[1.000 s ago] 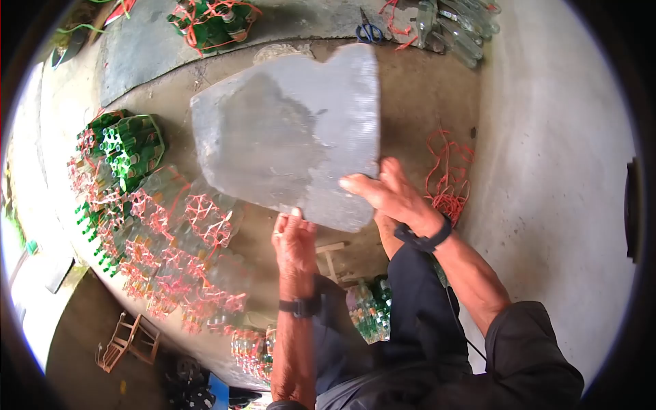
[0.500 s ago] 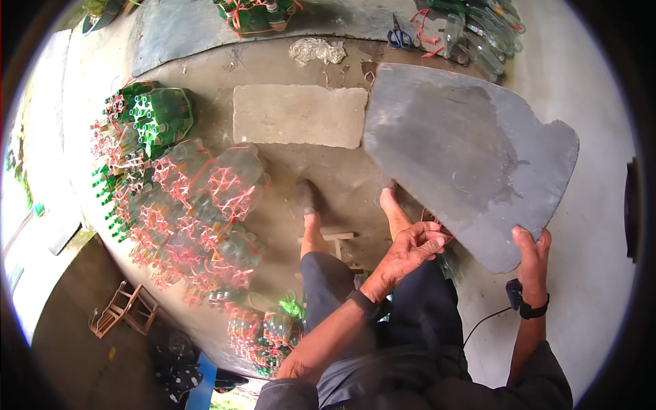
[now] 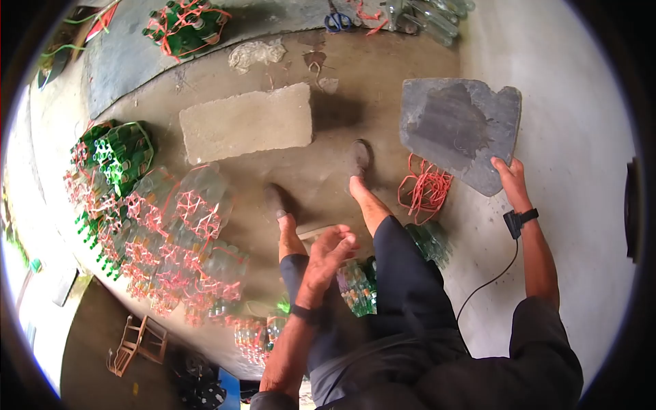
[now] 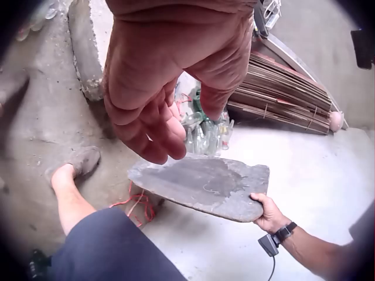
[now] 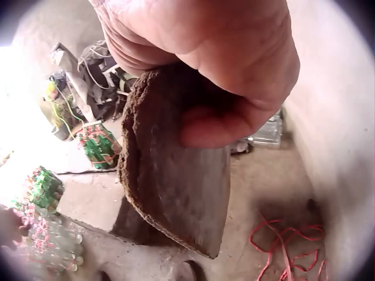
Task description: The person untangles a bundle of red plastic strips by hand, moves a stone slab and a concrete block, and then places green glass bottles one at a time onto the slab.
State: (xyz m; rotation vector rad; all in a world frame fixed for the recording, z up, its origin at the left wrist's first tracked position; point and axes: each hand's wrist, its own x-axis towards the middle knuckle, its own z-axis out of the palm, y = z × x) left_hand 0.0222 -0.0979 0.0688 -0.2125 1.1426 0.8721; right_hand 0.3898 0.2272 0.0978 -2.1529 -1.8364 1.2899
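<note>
Loosely curled and holding nothing, the left hand (image 3: 331,249) hangs above the knees, well apart from the stone slab (image 3: 459,130). Out to the right, the right hand (image 3: 509,174) grips that slab by its near edge, thumb on top, keeping it tilted above the floor (image 3: 383,89) by the wall. Beneath the slab lies a tangle of red string (image 3: 425,188). Farther off sit a concrete block (image 3: 246,123), bundled bottles (image 3: 171,225) and scissors (image 3: 337,22).
</note>
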